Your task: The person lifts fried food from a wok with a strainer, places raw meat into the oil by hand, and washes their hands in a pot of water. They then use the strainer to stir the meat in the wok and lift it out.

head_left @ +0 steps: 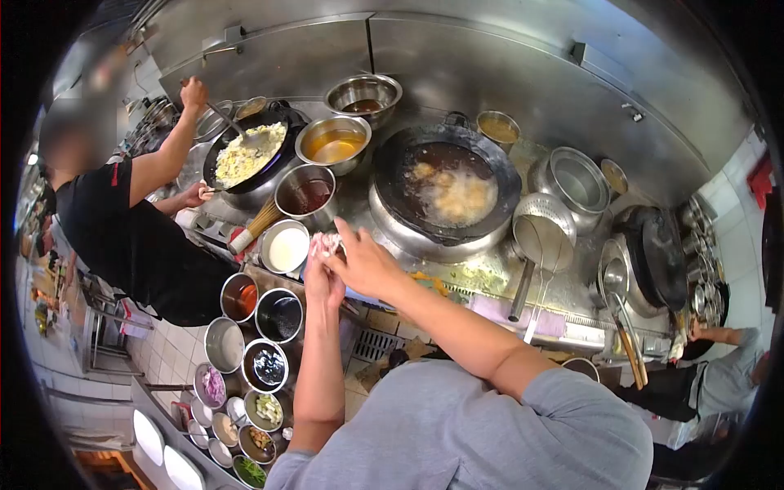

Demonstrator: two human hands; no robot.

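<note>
My left hand (323,282) is raised beside the wok, fingers curled around a pale, wet-looking lump (329,242) whose kind I cannot make out. Pressed against the same lump is my right hand (365,263), its thumb and lower fingers on it and its index finger stretched out. Just left of both hands stands a metal bowl of smooth white contents (286,247). Ahead and to the right, a black wok (390,196) holds dark bubbling oil, with several golden pieces (461,196) frying in it.
Left, a co-worker in black (122,237) stirs yellow food (245,159) in another wok with a ladle. Bowls of liquid (335,145) stand between the woks. A strainer (545,229) lies at right. Several ingredient bowls (265,365) line the lower left. Another person (727,371) stands far right.
</note>
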